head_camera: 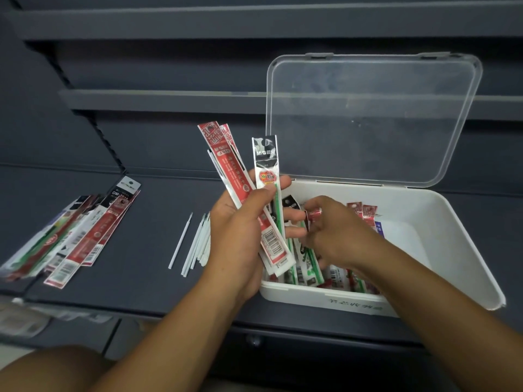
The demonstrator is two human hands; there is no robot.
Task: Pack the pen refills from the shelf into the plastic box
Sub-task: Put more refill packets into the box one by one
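My left hand grips a fanned bunch of packaged pen refills, red and black-and-white sleeves pointing up, just left of the white plastic box. The box stands open on the dark shelf, its clear lid upright at the back. My right hand reaches into the box and pinches the top of a red refill pack among several packs lying inside. More packaged refills lie in a fanned pile at the left of the shelf. Loose white refills lie between that pile and my left hand.
Dark grey shelf boards rise behind the box. The shelf's front edge runs below my forearms, with a drawer knob under it. Blurred paper items sit at the lower left. My knee shows at the bottom left.
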